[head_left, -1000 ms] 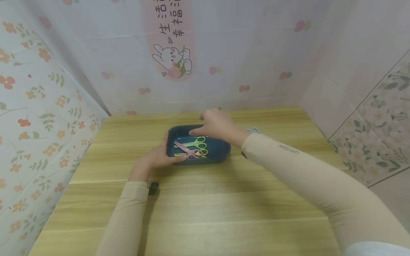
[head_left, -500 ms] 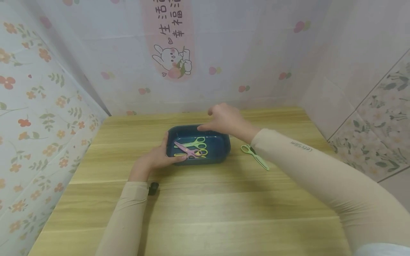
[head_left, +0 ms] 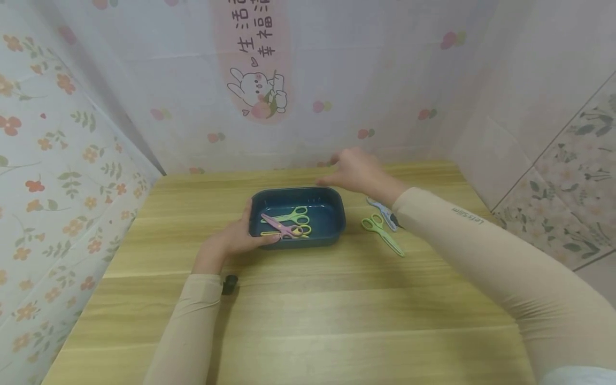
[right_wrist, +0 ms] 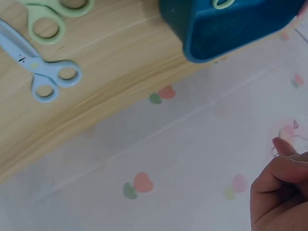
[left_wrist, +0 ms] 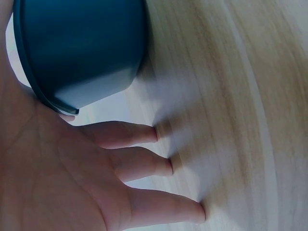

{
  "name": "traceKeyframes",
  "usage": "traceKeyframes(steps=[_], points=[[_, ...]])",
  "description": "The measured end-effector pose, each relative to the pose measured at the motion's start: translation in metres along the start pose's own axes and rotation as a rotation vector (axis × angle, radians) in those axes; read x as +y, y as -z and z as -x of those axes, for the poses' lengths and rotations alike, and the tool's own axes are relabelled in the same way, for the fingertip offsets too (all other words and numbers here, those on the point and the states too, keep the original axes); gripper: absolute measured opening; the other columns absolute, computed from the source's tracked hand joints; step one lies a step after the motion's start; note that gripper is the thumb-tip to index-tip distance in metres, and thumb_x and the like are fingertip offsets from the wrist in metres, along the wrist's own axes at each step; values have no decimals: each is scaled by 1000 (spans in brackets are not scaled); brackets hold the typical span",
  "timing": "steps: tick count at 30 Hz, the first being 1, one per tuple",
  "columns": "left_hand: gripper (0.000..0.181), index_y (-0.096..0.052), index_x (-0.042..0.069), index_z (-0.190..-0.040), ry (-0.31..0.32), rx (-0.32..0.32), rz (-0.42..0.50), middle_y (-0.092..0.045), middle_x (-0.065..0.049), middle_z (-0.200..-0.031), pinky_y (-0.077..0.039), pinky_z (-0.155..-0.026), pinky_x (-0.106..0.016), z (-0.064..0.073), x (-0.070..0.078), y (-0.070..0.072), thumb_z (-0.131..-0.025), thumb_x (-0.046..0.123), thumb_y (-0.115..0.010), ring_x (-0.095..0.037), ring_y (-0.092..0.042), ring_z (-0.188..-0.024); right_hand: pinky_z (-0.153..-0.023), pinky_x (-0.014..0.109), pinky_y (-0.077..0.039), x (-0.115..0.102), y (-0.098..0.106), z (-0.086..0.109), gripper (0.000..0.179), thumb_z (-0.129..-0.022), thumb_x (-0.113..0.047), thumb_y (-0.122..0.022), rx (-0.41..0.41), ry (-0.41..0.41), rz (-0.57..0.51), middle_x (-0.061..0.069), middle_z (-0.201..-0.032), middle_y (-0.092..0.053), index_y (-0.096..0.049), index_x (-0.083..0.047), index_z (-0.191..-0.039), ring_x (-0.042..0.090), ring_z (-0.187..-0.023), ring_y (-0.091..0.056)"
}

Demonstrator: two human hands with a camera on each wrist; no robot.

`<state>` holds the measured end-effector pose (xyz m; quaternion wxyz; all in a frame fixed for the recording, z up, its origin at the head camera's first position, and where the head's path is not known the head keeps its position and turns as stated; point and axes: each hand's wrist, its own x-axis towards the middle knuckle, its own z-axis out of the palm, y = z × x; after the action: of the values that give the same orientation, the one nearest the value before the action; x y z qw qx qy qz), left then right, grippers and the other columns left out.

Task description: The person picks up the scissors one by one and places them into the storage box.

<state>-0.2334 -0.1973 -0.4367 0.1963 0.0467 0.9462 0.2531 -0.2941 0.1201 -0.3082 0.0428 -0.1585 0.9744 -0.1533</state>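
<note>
My left hand (head_left: pixel 233 235) holds the left end of a dark blue plastic tray (head_left: pixel 340 216), thumb along the near rim. In the left wrist view several fingers (left_wrist: pixel 137 166) reach straight down to the table beside the tray (left_wrist: pixel 96 43). Inside it lie pink-purple scissors (head_left: pixel 275 224), green scissors (head_left: pixel 289 216) and a partly covered yellow-handled pair (head_left: pixel 306 230). Beyond the tray's far right corner hovers my right hand (head_left: pixel 353 170), holding nothing, its fingers loosely bent. Below that forearm, green scissors (head_left: pixel 382 235) and light blue scissors (head_left: pixel 383 212) lie on the table.
The wooden table (head_left: pixel 308 321) runs back to a printed curtain (head_left: pixel 366 80). A floral sheet (head_left: pixel 62 176) hangs along the left side, and another patterned cover (head_left: pixel 572 176) stands on the right. A small black object (head_left: pixel 230 283) sits at the left wrist.
My right hand has moved from over the tray to the right and back, uncovering the tray's far side and the green and blue scissors on the table. The left hand stays put.
</note>
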Motion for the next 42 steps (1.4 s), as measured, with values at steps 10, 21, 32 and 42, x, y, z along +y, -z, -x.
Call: traceKeyframes(steps=[10, 21, 32, 42], points=[[146, 23, 19, -168, -2, 8, -8, -30, -33, -170, -42, -121, -65, 0, 0, 0, -77, 93, -63, -52, -44, -151, -109, 54, -56, 28, 1, -1, 84, -90, -59, -80, -5, -23, -66, 24, -147, -64, -61, 2, -145, 40, -129, -68], [146, 24, 19, -168, -6, 6, -18, -30, -34, -169, -44, -119, -64, 2, 0, 0, -77, 94, -62, -53, -47, -149, -116, 59, -48, 75, -17, -6, 70, -94, -53, -77, 30, -9, -89, 19, -149, -64, -65, -4, -141, 42, -139, -58], [146, 24, 19, -168, -12, 5, -7, -27, -33, -171, -42, -121, -64, 2, 0, 0, -78, 93, -63, -53, -43, -151, -116, 62, -47, 109, -38, 0, 66, -97, -50, -74, -27, -72, -141, 18, -156, -58, -64, -6, -144, 42, -141, -56], [145, 26, 23, -168, 2, -4, 6, -28, -32, -172, -42, -120, -65, 3, 0, 1, -78, 93, -63, -53, -44, -151, -118, 65, -43, 132, -53, 8, 60, -98, -44, -74, -75, -75, -86, 23, -153, -60, -66, -4, -142, 49, -140, -56]])
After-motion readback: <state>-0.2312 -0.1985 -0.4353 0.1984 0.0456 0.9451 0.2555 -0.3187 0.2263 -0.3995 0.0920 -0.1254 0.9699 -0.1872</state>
